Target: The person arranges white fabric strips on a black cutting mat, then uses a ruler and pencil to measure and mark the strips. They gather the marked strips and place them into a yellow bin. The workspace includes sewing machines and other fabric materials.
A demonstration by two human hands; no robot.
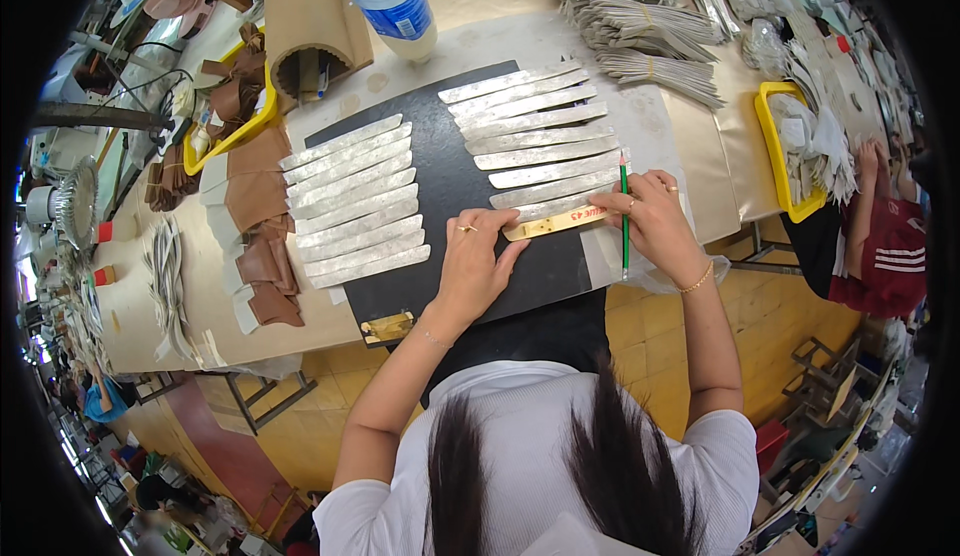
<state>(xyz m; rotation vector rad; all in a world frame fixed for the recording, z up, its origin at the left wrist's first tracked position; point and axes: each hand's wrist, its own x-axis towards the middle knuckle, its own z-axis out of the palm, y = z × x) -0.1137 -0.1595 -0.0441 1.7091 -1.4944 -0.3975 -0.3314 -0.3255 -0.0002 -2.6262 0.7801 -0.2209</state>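
Note:
Two columns of thin silver-grey strips lie slanted on a black board: a left column and a right column. A narrow yellow template with small holes and red marking lies along the bottom of the right column. My left hand grips the template's left end between thumb and fingers. At its other end, my right hand has fingertips on the template and holds a green pencil upright between its fingers. The strip directly under the template is partly hidden.
Brown leather pieces lie left of the board, near a yellow basket. A blue-labelled bottle and a curved brown holder stand behind. Bundled grey strips fill the back right. Another yellow basket and a person in red are farther right.

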